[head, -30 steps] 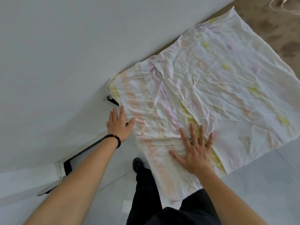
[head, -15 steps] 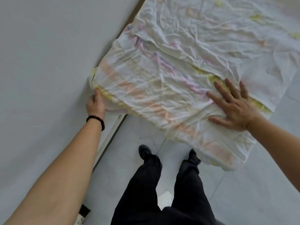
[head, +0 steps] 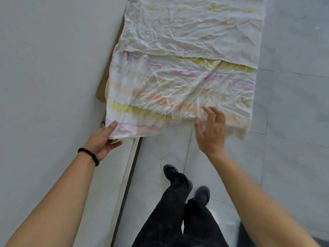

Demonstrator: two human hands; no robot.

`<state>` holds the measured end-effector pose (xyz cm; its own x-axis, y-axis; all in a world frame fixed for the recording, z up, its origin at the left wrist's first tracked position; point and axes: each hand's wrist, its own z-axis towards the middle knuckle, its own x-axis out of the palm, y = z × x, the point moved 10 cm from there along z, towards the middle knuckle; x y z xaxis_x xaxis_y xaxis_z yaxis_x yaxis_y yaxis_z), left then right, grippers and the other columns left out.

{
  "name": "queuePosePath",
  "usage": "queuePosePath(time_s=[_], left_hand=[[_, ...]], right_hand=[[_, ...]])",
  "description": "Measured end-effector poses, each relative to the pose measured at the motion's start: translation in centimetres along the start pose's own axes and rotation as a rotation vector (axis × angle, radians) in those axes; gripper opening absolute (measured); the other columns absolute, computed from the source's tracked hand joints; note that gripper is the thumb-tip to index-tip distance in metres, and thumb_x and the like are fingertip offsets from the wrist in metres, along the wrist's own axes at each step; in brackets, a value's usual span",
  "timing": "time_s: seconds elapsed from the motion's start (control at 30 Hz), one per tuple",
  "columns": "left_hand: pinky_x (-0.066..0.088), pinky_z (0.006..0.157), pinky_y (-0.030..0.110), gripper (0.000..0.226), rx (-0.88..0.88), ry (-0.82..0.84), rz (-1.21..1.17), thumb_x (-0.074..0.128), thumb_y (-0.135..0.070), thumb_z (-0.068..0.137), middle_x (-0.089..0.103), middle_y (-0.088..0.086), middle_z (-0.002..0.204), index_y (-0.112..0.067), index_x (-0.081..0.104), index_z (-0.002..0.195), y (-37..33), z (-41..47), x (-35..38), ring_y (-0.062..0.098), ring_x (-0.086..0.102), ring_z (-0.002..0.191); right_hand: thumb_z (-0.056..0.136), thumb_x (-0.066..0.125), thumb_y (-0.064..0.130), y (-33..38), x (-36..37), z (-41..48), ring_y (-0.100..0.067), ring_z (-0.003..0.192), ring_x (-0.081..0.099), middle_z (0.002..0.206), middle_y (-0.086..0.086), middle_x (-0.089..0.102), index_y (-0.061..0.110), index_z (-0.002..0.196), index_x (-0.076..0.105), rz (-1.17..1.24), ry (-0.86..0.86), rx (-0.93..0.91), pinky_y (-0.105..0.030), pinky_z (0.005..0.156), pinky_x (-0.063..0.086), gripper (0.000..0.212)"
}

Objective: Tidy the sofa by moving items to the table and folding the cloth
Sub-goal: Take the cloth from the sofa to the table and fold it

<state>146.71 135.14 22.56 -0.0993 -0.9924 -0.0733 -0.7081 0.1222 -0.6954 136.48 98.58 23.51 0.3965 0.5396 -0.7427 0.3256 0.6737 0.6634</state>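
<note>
Since half a sec ago I've got the right hand [head: 211, 131] off the crumpled white pastel-striped cloth [head: 187, 77], upper centre of frame. Its fingers are loose & hold nothing. Left hand [head: 104, 139] pinches the lower-left corner, so next fold prob. ready. Brown surface [head: 104, 86] peeks out left of it; grey tiled floor [head: 284, 157], pale wall [head: 44, 86].

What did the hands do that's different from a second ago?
The left hand slid from lying flat on the cloth to its near left corner and took hold there, thumb on top. The right hand stopped pressing flat and moved to the near edge, fingers loose. The cloth stayed spread out, one layer folded over.
</note>
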Motion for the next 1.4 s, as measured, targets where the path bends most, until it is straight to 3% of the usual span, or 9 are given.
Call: queuePosePath(time_s=[0.1,0.2,0.47,0.57,0.7,0.93,1.17,1.27,1.4], left_hand=[[0.053,0.086,0.037,0.018,0.161,-0.051,-0.049,0.061,-0.027,0.095,0.073,0.0,0.101,-0.015,0.066,0.107,-2.1,-2.1,-0.8,0.021,0.063,0.099],[0.056,0.091,0.037,0.037,0.25,-0.031,-0.244,0.054,-0.023,0.098,0.067,0.007,0.125,-0.008,0.056,0.133,-4.1,-3.9,-1.1,0.02,0.066,0.111],[0.038,0.111,0.04,0.047,0.136,0.134,-0.537,0.047,-0.021,0.096,0.056,0.015,0.139,-0.005,0.048,0.14,-5.2,-4.0,-1.3,0.031,0.054,0.129],[0.049,0.1,0.038,0.048,0.108,0.128,-0.502,0.051,-0.038,0.097,0.062,0.011,0.133,-0.012,0.052,0.137,-5.8,-2.3,-2.3,0.028,0.06,0.122],[0.058,0.081,0.034,0.023,0.067,0.035,-0.562,0.064,-0.021,0.089,0.067,0.009,0.121,-0.011,0.064,0.11,-6.1,0.2,-4.7,0.026,0.064,0.115],[0.06,0.063,0.031,0.027,-0.036,0.121,-0.628,0.043,0.01,0.069,0.061,0.011,0.093,-0.006,0.058,0.084,-7.1,-1.1,-3.2,0.025,0.063,0.08],[0.049,0.096,0.033,0.032,-0.089,0.061,-0.669,0.045,-0.006,0.085,0.069,0.013,0.114,-0.009,0.064,0.11,-9.4,-1.6,-3.0,0.023,0.065,0.104],[0.047,0.076,0.014,0.025,-0.182,-0.044,-0.792,0.041,-0.008,0.101,0.058,0.006,0.096,-0.015,0.048,0.079,-9.3,-0.8,-2.0,0.007,0.052,0.072],[0.055,0.093,0.032,0.019,-0.039,-0.269,-0.709,0.045,-0.019,0.094,0.068,-0.002,0.099,-0.019,0.064,0.093,-11.1,0.2,-4.3,0.015,0.067,0.082]], right_hand=[[0.1,0.053,0.037,0.5,6.9,-8.5,-0.014,0.087,0.059,0.099,-0.001,0.062,0.02,0.104,0.059,0.534,0.302,0.49,-0.037,0.079,0.05,0.018],[0.102,0.051,0.038,3.2,13.8,-13.9,-0.021,0.107,0.063,0.126,-0.009,0.061,0.015,0.135,0.049,1.074,0.619,0.947,-0.039,0.089,0.055,0.041],[0.09,0.06,0.058,9.6,17.9,-9.1,-0.03,0.116,0.062,0.129,-0.016,0.059,0.003,0.143,0.044,1.947,0.284,1.174,-0.041,0.1,0.052,0.077],[0.095,0.058,0.041,7.6,16.0,-6.9,-0.029,0.088,0.072,0.107,-0.016,0.07,0.005,0.127,0.058,2.045,-0.071,1.138,-0.035,0.074,0.061,0.049],[0.095,0.056,0.029,2.7,10.7,-8.0,-0.032,0.124,0.059,0.137,-0.016,0.061,0.009,0.135,0.058,1.99,-0.348,1.078,-0.043,0.106,0.047,0.045],[0.096,0.056,0.023,-0.6,-2.5,-12.5,-0.023,0.077,0.077,0.093,-0.01,0.078,0.01,0.128,0.063,1.696,-0.612,1.112,-0.031,0.063,0.062,0.035],[0.059,0.081,0.017,-2.8,-7.8,-13.7,-0.033,0.113,0.066,0.12,-0.019,0.069,0.002,0.134,0.057,1.786,-0.745,1.015,-0.041,0.092,0.055,0.079],[0.09,0.061,0.029,-4.7,-8.3,-12.9,-0.034,0.107,0.069,0.12,-0.02,0.069,0.002,0.129,0.058,1.724,-0.657,1.104,-0.042,0.087,0.058,0.047],[0.094,0.053,0.024,-8.4,-13.2,-10.2,-0.025,0.1,0.073,0.12,-0.01,0.071,0.009,0.133,0.06,1.552,-0.853,0.934,-0.036,0.081,0.061,0.042]])
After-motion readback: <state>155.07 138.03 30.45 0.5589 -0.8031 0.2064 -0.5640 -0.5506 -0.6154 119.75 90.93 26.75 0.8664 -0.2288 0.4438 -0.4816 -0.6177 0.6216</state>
